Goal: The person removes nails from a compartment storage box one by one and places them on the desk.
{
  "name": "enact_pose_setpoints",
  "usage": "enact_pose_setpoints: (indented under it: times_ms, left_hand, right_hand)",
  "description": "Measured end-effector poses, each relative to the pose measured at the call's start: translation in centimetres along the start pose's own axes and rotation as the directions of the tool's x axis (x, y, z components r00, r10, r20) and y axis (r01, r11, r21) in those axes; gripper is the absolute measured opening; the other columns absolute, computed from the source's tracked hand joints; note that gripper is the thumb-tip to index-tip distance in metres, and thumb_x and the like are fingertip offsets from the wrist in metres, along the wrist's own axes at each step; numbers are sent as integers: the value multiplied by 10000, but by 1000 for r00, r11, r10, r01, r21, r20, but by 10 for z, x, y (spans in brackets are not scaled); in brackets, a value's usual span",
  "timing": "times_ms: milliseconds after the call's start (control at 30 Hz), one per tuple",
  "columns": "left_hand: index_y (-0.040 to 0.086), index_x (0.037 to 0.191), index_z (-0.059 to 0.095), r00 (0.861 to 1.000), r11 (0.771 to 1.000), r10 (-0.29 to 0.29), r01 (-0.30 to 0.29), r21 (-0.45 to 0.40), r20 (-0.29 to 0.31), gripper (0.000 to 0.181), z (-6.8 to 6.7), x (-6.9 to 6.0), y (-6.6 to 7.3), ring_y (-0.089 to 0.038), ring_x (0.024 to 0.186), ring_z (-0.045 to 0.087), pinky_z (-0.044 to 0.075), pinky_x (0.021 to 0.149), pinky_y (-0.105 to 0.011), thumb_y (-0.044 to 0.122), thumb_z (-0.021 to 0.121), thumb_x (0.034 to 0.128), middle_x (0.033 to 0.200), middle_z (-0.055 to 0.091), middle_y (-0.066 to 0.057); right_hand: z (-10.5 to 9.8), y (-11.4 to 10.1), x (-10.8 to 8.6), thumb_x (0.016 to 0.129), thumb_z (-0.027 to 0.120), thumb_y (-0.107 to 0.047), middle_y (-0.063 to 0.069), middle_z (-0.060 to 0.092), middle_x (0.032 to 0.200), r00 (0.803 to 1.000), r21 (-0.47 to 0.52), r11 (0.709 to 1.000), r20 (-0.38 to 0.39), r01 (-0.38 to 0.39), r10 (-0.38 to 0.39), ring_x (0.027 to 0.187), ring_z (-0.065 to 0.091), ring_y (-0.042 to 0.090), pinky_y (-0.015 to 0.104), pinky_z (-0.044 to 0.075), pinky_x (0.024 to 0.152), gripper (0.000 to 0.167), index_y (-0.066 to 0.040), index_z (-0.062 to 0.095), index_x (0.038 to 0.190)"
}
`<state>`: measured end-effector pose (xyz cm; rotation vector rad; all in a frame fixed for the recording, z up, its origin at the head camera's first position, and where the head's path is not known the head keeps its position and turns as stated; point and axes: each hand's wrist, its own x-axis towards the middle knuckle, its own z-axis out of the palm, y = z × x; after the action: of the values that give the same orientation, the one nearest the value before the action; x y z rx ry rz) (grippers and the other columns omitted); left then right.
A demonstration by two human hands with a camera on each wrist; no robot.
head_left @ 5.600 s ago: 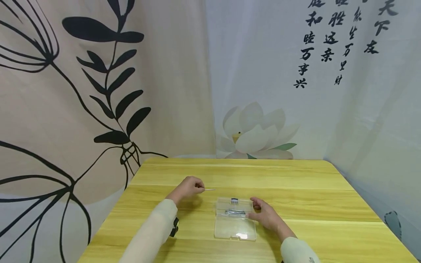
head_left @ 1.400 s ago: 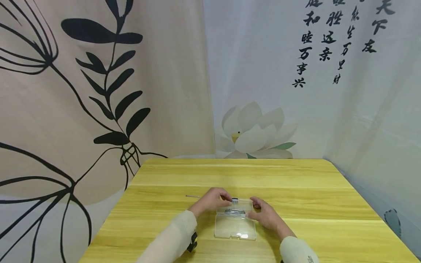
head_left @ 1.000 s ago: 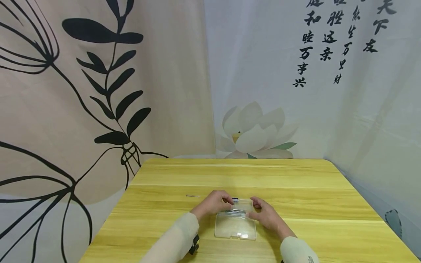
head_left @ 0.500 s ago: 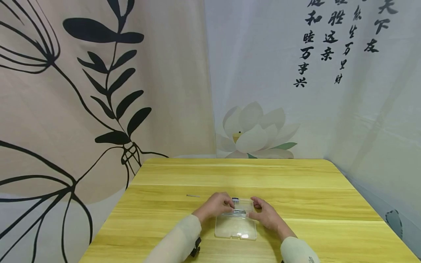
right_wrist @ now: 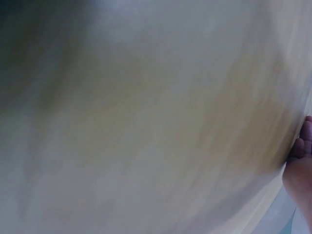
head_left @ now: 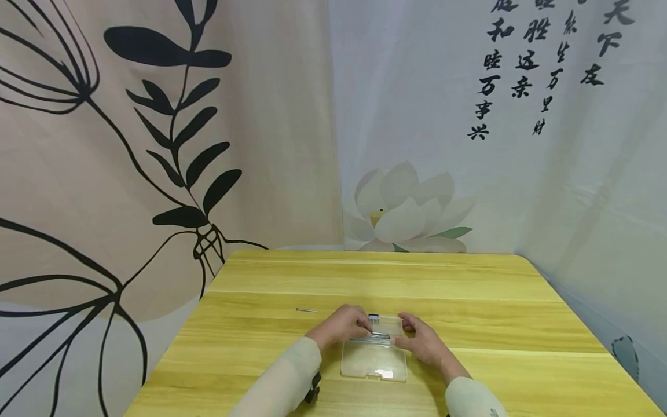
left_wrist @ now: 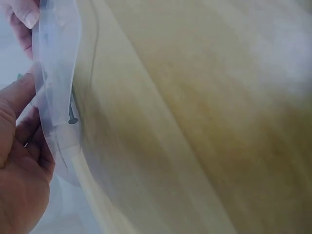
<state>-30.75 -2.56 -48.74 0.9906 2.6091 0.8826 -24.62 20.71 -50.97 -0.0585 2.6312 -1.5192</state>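
Note:
A clear plastic box (head_left: 388,324) lies open on the table, its lid (head_left: 372,362) folded toward me. Several nails (head_left: 381,336) lie inside along the hinge side. My left hand (head_left: 346,324) reaches over the left side with curled fingers, fingertips at the nails; whether they pinch one is hidden. In the left wrist view, one nail's head (left_wrist: 73,120) shows through the box wall beside that hand. My right hand (head_left: 423,343) holds the box's right edge between thumb and fingers. A single nail (head_left: 306,310) lies on the table left of the box.
The wooden table (head_left: 469,301) extends around the box on all sides. A dark blue-and-white piece (head_left: 373,317) sits at the box's far edge. Printed curtains (head_left: 281,145) hang behind the table.
Earlier my left hand held a nail left of the box; that nail now lies on the table. The left hand has returned to the box and slid toward the nails. The right hand stays put.

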Motion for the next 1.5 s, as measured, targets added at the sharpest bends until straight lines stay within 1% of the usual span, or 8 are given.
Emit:
enact_pose_setpoints:
  times_ms: [333, 533, 667, 767, 900, 1100, 1333, 1500]
  left_hand:
    - [119, 888, 806, 999, 999, 36, -36, -13, 24, 55, -1, 3, -1, 2, 764, 554, 484, 689, -181, 85, 769, 868, 841, 636, 114]
    - [99, 896, 807, 998, 998, 59, -59, 5, 33, 49, 0, 5, -1, 4, 759, 562, 488, 686, -172, 93, 778, 857, 846, 643, 103]
    - [118, 905, 812, 996, 994, 75, -78, 76, 48, 57, 1, 8, -2, 15, 763, 554, 476, 698, -152, 108, 783, 858, 843, 627, 115]
    - [124, 902, 813, 991, 980, 121, -128, 150, 57, 55, 1, 10, -3, 19, 773, 552, 465, 711, -136, 103, 781, 862, 846, 630, 108]
    - [123, 900, 811, 986, 969, 150, -160, 190, 67, 52, 1, 11, -3, 21, 781, 554, 460, 714, -127, 103, 773, 871, 860, 643, 97]
    - [140, 917, 806, 989, 968, 129, -140, 206, 67, 55, 2, 11, -4, 33, 776, 535, 453, 711, -126, 139, 756, 894, 870, 631, 121]
    - [134, 893, 797, 987, 962, 149, -158, 224, 58, 47, 3, 11, -4, 20, 750, 508, 444, 700, -134, 122, 752, 896, 830, 604, 118]
    - [131, 903, 793, 990, 962, 123, -136, 235, 68, 41, 2, 10, -2, 20, 750, 516, 448, 700, -131, 143, 754, 897, 832, 601, 123]
  right_hand:
    - [0, -1, 0, 837, 815, -242, 126, 558, 1277, 1000, 0, 1000, -2, 3, -3, 1189, 509, 316, 534, 396, 1008, 729, -17, 474, 1441]
    - [0, -2, 0, 847, 805, -247, 131, 559, 1282, 1000, -10, 1000, -2, 0, 0, 1194, 509, 318, 529, 395, 1012, 726, -18, 466, 1446]
    - [1, -2, 0, 842, 808, -245, 129, 564, 1270, 1000, -18, 1000, -7, -2, 2, 1184, 513, 316, 531, 396, 1007, 724, -18, 472, 1441]
    - [1, -2, -1, 837, 812, -235, 130, 569, 1262, 1000, -20, 1000, -12, 2, -2, 1178, 518, 316, 535, 394, 1008, 719, -16, 479, 1435]
    - [1, -3, -3, 836, 810, -216, 137, 571, 1263, 1000, -17, 1000, -17, 3, -3, 1178, 519, 318, 539, 386, 1016, 709, -14, 482, 1431]
    - [1, -4, -3, 839, 803, -181, 143, 566, 1266, 1000, -5, 1000, -22, 7, -7, 1180, 514, 319, 541, 376, 1027, 698, -6, 478, 1432]
    - [2, -2, -3, 836, 810, -191, 136, 569, 1264, 1000, 6, 1000, -20, 16, -16, 1181, 515, 317, 541, 379, 1026, 713, 1, 473, 1434]
    - [2, -1, -1, 829, 815, -200, 130, 571, 1264, 1000, 4, 1000, -21, 20, -20, 1182, 518, 315, 540, 386, 1022, 722, -4, 475, 1435]
